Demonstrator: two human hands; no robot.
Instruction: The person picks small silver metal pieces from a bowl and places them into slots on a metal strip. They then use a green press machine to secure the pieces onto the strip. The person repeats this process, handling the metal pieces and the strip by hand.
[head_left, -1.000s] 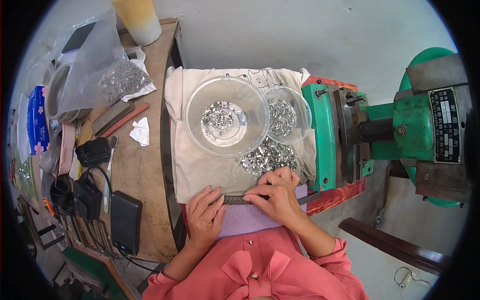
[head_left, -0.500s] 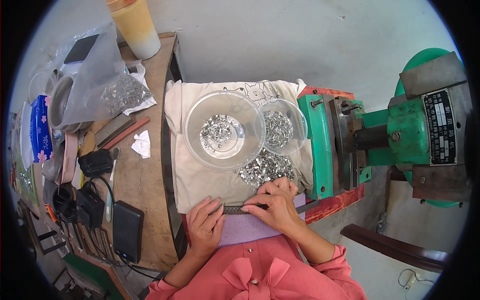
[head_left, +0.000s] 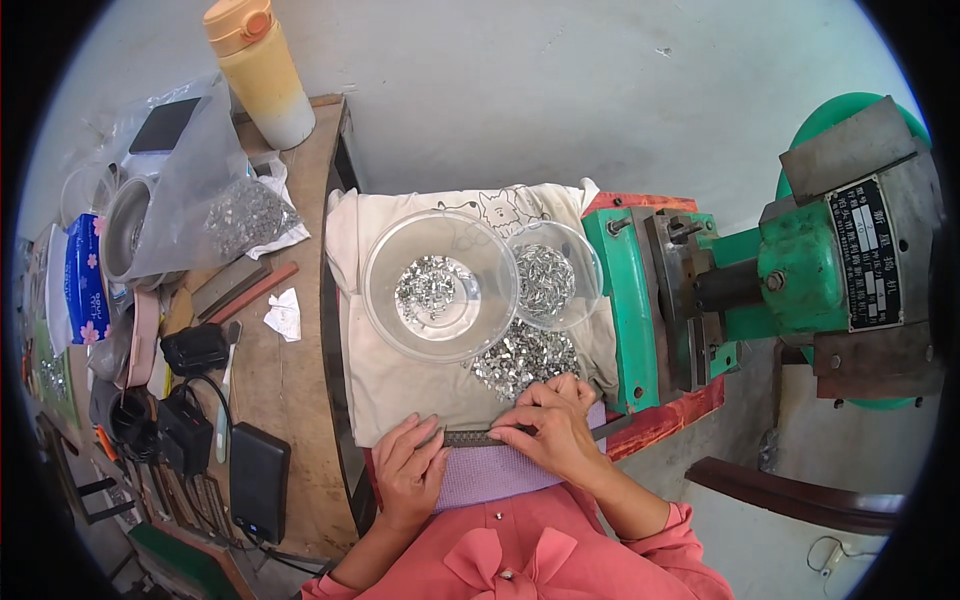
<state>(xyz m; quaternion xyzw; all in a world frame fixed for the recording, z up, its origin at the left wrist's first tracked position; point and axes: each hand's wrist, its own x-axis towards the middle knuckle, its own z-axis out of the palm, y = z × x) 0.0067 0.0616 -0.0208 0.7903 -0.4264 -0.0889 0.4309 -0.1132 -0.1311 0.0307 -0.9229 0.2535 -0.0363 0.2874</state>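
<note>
The person's left hand [head_left: 408,468] holds a dark, narrow bar [head_left: 466,438] along a purple cloth [head_left: 480,476]; the right hand [head_left: 550,428] touches it. Beyond, silvery metal pieces [head_left: 526,362] lie heaped beside a clear tub [head_left: 376,318].

Around the bar [head_left: 466,438], the left hand [head_left: 408,466] is at eight o'clock, the right hand [head_left: 553,432] at three. On the cloth [head_left: 385,397], the tub [head_left: 462,240] sits at twelve, the bowl [head_left: 585,293] and loose pieces [head_left: 525,360] at one. The press [head_left: 805,285] is at two.
</note>
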